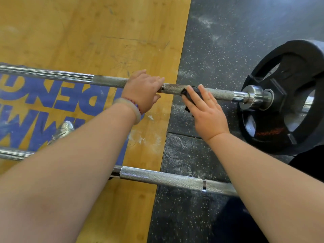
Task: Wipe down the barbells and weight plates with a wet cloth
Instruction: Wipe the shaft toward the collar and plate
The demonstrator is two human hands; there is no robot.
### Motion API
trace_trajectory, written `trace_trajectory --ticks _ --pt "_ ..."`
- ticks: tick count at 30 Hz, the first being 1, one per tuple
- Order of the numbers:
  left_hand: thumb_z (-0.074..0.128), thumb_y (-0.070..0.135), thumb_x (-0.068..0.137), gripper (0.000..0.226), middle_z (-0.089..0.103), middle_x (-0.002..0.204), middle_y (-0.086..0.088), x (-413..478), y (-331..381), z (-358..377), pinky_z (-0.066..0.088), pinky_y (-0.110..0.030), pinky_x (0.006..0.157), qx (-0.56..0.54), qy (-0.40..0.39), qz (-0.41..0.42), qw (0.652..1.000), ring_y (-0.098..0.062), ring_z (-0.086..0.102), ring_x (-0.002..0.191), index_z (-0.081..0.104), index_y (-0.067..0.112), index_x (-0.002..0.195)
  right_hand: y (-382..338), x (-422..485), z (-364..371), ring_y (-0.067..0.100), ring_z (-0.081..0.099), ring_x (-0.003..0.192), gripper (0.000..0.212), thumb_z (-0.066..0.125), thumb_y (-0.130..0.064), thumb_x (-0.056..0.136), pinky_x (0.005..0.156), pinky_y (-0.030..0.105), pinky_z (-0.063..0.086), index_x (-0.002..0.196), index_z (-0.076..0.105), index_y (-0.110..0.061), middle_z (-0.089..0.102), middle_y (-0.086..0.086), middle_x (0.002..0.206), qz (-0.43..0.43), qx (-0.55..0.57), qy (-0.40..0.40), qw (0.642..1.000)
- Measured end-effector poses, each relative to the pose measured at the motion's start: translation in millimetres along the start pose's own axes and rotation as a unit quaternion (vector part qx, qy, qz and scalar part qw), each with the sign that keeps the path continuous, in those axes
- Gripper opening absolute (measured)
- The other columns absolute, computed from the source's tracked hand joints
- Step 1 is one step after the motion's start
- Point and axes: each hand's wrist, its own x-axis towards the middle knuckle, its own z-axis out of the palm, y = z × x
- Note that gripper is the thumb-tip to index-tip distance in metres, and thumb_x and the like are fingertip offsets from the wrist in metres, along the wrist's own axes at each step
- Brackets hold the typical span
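Observation:
A chrome barbell (pixel 108 81) lies across the floor from left to right, with a black weight plate (pixel 296 71) on its right end. My left hand (pixel 142 92) grips the knurled shaft near the middle. Just to the right, my right hand (pixel 203 109) presses a dark cloth (pixel 190 92) onto the shaft with straight fingers; most of the cloth is hidden under the palm. A second barbell (pixel 163 178) lies nearer to me, partly covered by my forearms.
The left half of the floor is a wooden platform (pixel 87 32) with a blue logo. The right half is black speckled rubber flooring (pixel 228 41) dusted with white chalk. A shiny metal collar (pixel 64 128) lies between the two bars at left.

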Motion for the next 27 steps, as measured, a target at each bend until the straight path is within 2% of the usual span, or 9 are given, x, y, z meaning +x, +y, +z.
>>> trace_trajectory --ticks 4,6,9,11,14,16,19,23,27 --pt "0.079 0.015 0.069 0.057 0.067 0.112 -0.008 -14.7 4.0 23.0 0.021 -0.035 0.107 0.02 0.145 -0.016 0.989 -0.027 0.062 0.104 0.061 0.008 0.122 -17.5 9.1 -1.7 0.032 0.033 0.137 0.073 0.067 0.008 0.073 0.103 0.043 0.032 0.14 0.047 -0.015 0.037 0.003 0.151 0.009 0.027 0.021 0.999" --pt "0.078 0.012 0.067 0.053 0.068 0.106 -0.008 -10.9 5.2 25.2 0.024 -0.035 0.103 0.033 0.156 -0.021 0.987 -0.028 0.063 0.098 0.063 0.008 0.117 -31.9 22.8 -7.7 0.031 0.029 0.14 0.071 0.062 0.007 0.078 0.105 0.043 0.032 0.142 0.044 -0.017 0.032 0.0 0.153 -0.023 0.052 -0.005 0.998" --pt "0.074 0.011 0.07 0.047 0.067 0.104 -0.008 -7.6 7.5 26.7 0.026 -0.036 0.097 0.047 0.156 -0.026 0.986 -0.03 0.061 0.098 0.062 0.008 0.116 -42.2 32.1 -9.3 0.023 0.004 0.147 0.066 0.047 0.0 0.092 0.114 0.038 0.019 0.15 0.025 -0.023 0.008 -0.007 0.16 -0.011 0.076 -0.088 0.993" --pt "0.073 0.011 0.071 0.039 0.067 0.097 -0.006 -6.1 7.7 25.0 0.028 -0.036 0.09 0.051 0.156 -0.025 0.986 -0.029 0.061 0.092 0.063 0.011 0.108 -38.0 27.3 -7.8 0.025 0.009 0.146 0.067 0.05 0.001 0.089 0.114 0.037 0.015 0.149 0.03 -0.022 0.013 -0.005 0.159 -0.009 0.064 -0.067 0.996" --pt "0.072 0.007 0.071 0.017 0.062 0.07 -0.001 -1.6 5.4 16.3 0.026 -0.034 0.075 0.035 0.16 -0.022 0.986 -0.025 0.058 0.067 0.062 0.015 0.084 -16.7 12.2 3.9 0.027 0.023 0.143 0.073 0.06 0.006 0.081 0.109 0.038 0.019 0.145 0.038 -0.02 0.025 -0.001 0.156 0.007 0.036 -0.008 0.999" --pt "0.07 0.008 0.074 0.011 0.061 0.066 -0.001 0.6 1.4 13.1 0.026 -0.034 0.075 0.022 0.151 -0.015 0.988 -0.026 0.058 0.064 0.063 0.013 0.081 -11.4 4.9 6.6 0.029 0.029 0.14 0.072 0.059 0.009 0.079 0.108 0.041 0.025 0.143 0.041 -0.018 0.03 0.002 0.154 0.025 0.046 0.027 0.998" --pt "0.062 0.015 0.086 0.011 0.068 0.084 -0.006 3.5 -1.6 6.9 0.03 -0.039 0.087 0.008 0.075 -0.013 0.997 -0.03 0.061 0.08 0.065 0.01 0.095 -24.3 10.7 7.8 0.035 0.034 0.137 0.064 0.054 0.009 0.079 0.106 0.046 0.032 0.139 0.046 -0.011 0.037 0.007 0.15 0.041 0.058 0.057 0.996" --pt "0.047 0.019 0.094 0.016 0.066 0.103 0.001 14.9 0.5 -6.7 0.03 -0.037 0.093 0.029 -0.025 -0.029 0.999 -0.027 0.06 0.096 0.058 0.019 0.106 -42.3 35.6 4.0 0.035 0.032 0.138 0.061 0.031 -0.001 0.082 0.108 0.044 0.026 0.14 0.046 -0.013 0.036 0.005 0.151 -0.04 0.075 0.008 0.996" --pt "0.048 0.027 0.096 0.012 0.065 0.099 0.002 18.4 -2.5 -5.0 0.032 -0.037 0.091 0.037 -0.036 -0.031 0.998 -0.025 0.059 0.091 0.056 0.02 0.101 -24.2 21.0 5.4 0.03 0.026 0.141 0.067 0.052 0.006 0.081 0.112 0.042 0.016 0.143 0.042 -0.017 0.03 0.002 0.154 -0.015 0.036 0.004 0.999"
